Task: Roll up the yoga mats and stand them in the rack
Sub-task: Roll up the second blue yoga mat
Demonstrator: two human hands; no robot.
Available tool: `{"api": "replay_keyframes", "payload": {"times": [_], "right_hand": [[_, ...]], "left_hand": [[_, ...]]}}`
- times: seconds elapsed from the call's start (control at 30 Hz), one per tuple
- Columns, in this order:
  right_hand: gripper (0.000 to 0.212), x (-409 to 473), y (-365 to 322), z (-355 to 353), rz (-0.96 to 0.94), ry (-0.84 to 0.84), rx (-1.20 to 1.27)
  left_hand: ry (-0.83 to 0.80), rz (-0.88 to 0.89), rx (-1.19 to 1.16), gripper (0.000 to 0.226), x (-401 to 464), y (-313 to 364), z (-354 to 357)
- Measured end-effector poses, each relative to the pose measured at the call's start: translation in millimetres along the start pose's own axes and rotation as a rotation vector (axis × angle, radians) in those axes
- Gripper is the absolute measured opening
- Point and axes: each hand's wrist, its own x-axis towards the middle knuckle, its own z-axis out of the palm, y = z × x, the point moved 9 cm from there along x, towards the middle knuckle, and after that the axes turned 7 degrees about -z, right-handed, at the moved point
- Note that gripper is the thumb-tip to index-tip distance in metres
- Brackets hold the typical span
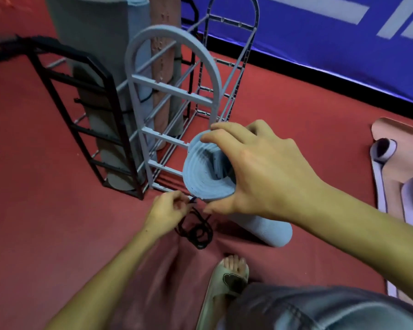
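Under right hand [255, 172] – fingers clamp blue roll [208, 177] | left hand [166, 210] pinches cord [196, 227] | rack [174, 101] beyond fingers – rolls stored | pink mat [401, 167] unrolled.

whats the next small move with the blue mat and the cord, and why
Probably loop the black cord around the rolled blue mat. The right hand grips the roll's top end just outside the blue rack, the left hand pinches the cord, and no tie shows on the roll.

No legible text is showing: the blue banner [320, 55] is carrying large pale strokes, cropped by the frame edge and not forming readable characters.
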Motion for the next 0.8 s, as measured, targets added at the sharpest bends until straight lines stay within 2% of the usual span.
{"api": "replay_keyframes", "payload": {"times": [0.07,0.2,0.3,0.5,0.63,0.73,0.8], "right_hand": [[0.106,-16,10,-8,0.019,0.037,0.014],[0.108,-58,40,-23,0.079,0.086,0.015],[0.112,-92,70,-34,0.145,0.128,0.040],[0.123,-160,128,-48,0.316,0.228,0.192],[0.124,-196,175,-51,0.458,0.333,0.208],[0.150,-223,205,-53,0.540,0.485,0.300],[0.159,-236,222,-49,0.583,0.538,0.361]], "left_hand": [[-0.009,0.082,-0.043,0.030,-16,59,-31],[0.014,0.176,-0.283,0.011,-45,164,-80],[0.022,0.276,-0.284,0.022,-56,240,-92],[-0.206,0.490,-0.069,0.016,-77,392,-50],[-0.469,0.515,0.012,0.015,-100,461,5],[-0.461,0.612,0.120,0.011,-110,493,47],[-0.376,0.696,0.200,0.009,-114,503,67]]}}
